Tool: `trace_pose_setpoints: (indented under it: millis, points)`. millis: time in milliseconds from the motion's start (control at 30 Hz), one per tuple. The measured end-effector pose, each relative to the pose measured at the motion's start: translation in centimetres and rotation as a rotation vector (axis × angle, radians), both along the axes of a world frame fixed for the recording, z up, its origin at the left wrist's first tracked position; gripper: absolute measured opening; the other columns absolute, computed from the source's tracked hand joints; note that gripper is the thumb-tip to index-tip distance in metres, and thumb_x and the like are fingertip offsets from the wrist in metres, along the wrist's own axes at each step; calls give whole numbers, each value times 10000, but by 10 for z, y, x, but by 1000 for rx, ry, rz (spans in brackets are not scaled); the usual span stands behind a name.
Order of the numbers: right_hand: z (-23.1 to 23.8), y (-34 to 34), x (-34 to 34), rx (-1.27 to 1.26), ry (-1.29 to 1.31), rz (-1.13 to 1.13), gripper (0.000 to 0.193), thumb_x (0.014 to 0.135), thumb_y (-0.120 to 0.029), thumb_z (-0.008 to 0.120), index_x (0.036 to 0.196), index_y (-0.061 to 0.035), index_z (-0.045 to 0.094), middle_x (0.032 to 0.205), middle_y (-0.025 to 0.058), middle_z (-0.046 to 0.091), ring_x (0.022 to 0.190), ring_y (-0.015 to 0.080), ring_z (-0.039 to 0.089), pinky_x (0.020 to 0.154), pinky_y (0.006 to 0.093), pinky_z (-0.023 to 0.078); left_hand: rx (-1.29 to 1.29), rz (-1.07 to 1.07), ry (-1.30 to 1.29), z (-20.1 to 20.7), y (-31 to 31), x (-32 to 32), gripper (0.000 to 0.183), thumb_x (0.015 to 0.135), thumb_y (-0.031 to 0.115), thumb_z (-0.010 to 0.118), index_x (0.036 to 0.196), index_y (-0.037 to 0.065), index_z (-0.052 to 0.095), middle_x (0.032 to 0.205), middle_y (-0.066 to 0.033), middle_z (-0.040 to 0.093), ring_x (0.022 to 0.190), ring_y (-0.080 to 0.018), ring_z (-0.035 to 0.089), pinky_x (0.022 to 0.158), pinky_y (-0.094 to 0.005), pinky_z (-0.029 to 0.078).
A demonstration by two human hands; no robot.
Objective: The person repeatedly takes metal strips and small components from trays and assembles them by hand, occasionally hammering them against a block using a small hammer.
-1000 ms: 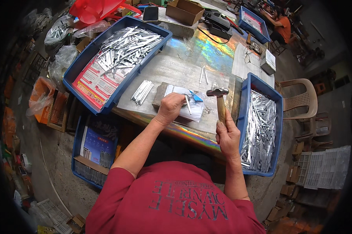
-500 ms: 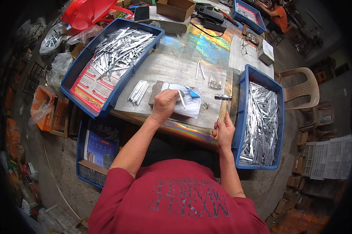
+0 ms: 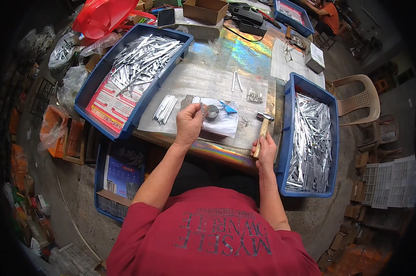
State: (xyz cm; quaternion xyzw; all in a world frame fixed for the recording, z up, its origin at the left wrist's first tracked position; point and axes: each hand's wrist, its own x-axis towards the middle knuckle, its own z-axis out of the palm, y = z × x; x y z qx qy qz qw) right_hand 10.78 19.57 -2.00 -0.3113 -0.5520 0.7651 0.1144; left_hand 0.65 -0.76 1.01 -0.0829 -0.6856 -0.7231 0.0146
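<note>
My left hand (image 3: 188,125) is closed, pinching a slim silvery metal strip (image 3: 202,108) that stands nearly on end. Just right of it, a round grey metal disc (image 3: 211,112) lies on a thick pad of white paper (image 3: 224,125). A blue scrap (image 3: 228,107) rests on the pad's far right part. My right hand (image 3: 265,151) grips the wooden handle of a hammer (image 3: 264,129), its steel head pointing away from me. Left of the pad, a bundle of similar strips (image 3: 165,109) lies on the table; two more strips (image 3: 236,81) lie farther back.
Blue trays full of metal strips stand at left (image 3: 133,106) and right (image 3: 333,138). Small metal parts in a clear bag (image 3: 254,95) and loose pieces (image 3: 245,121) lie beyond the hammer. A phone (image 3: 166,18) and cardboard box (image 3: 205,11) are farther back. Another person (image 3: 329,17) sits far right.
My left hand has drawn back slightly left with the strip, which has swung from lying over the pad to nearly upright, baring the disc. The hammer has shifted slightly and tilted.
</note>
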Motion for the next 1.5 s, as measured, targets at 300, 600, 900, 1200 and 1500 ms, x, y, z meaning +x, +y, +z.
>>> trace_pose_setpoints:
  millis: [300,600,900,1200,1500]
  points:
    - [22,-6,8,1462,-247,129,326,744,-160,528,1014,10,463,749,157,510,656,305,524,571,373,431,329,-92,-256,12,-5,19,144,782,151,558,748,12,566,629,-31,547,470,-33,427,400,-155,354]
    - [70,-60,3,1138,403,342,272,714,-79,571,968,-3,509,727,116,507,572,228,499,511,303,423,175,-224,-273,12,-4,43,148,781,122,538,692,5,554,591,9,510,462,-29,411,403,-169,339]
    - [63,-80,0,1183,706,417,107,717,-53,562,816,-21,535,664,98,527,570,229,533,473,297,421,-295,-346,26,18,-5,72,81,744,46,533,803,-8,549,676,-67,559,615,-99,517,549,-240,419]
    - [61,-84,9,1036,503,311,80,751,-95,555,753,-17,541,618,119,520,537,257,523,470,310,404,-424,-251,380,4,-4,75,85,673,8,573,754,20,551,686,-111,552,633,-254,547,555,-316,427]
    - [59,-79,3,104,257,481,256,841,-253,464,801,-10,533,521,-26,424,434,18,334,384,160,257,-477,-178,564,12,-16,77,105,649,1,564,733,27,507,655,-110,511,625,-287,510,549,-357,404]
